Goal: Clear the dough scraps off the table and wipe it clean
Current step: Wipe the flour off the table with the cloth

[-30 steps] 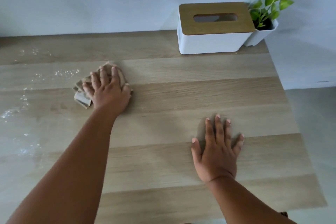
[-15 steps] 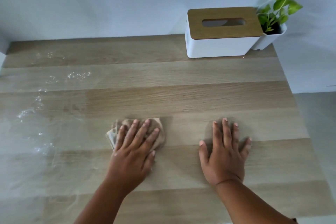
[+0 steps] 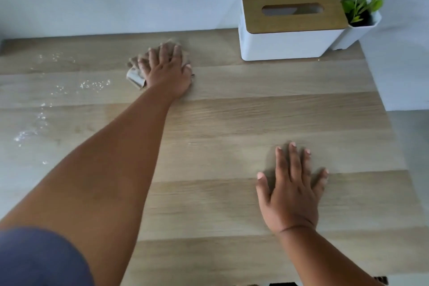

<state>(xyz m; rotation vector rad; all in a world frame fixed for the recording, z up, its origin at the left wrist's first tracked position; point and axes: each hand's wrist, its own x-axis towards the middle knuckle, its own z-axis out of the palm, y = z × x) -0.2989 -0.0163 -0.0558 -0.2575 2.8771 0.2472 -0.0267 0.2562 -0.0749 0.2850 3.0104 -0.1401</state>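
My left hand [image 3: 166,69] presses a crumpled beige cloth [image 3: 135,75] flat on the wooden table [image 3: 232,118], far back near the wall, with the arm stretched out. Most of the cloth is hidden under the palm and fingers. My right hand [image 3: 291,188] lies flat on the table at the near right, fingers spread, holding nothing. White flour specks and small dough scraps [image 3: 94,85] are scattered over the left part of the table, to the left of the cloth.
A white tissue box with a wooden lid [image 3: 290,24] stands at the back right against the wall. A small green plant in a white pot [image 3: 362,18] sits just right of it. The table's right edge drops off beyond my right hand.
My left hand has swept the cloth from the near middle of the table away to the back, near the wall. My right hand has stayed planted in place.
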